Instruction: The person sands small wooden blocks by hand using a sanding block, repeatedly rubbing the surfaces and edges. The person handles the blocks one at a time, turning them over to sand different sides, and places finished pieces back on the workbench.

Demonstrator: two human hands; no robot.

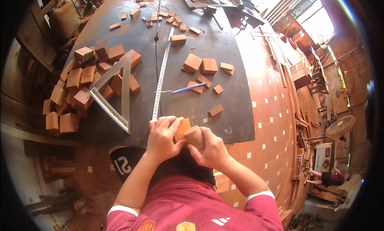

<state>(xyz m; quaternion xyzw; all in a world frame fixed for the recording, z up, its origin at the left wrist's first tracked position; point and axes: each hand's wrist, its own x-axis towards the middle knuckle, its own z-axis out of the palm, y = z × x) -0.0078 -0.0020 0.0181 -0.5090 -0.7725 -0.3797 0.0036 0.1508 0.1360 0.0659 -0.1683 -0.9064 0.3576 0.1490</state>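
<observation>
I see handwritten figures (228, 131) on the tabletop (234, 99) and a numbered tape (161, 71). A white number (125, 164) marks the shorts (135, 154).

White glare at the upper-right window (319, 26), edges dark and bent

From here I count one set square (125, 85), one measuring tape (163, 69), one blue pen (188, 88), one rounded brown piece (195, 136) and dozens of wooden blocks (182, 128).

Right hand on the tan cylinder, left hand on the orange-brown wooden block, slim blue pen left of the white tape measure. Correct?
Wrong side: the head view shows the slim blue pen lying right of the white tape measure. Right hand on cylinder, left hand on block: correct.
</observation>
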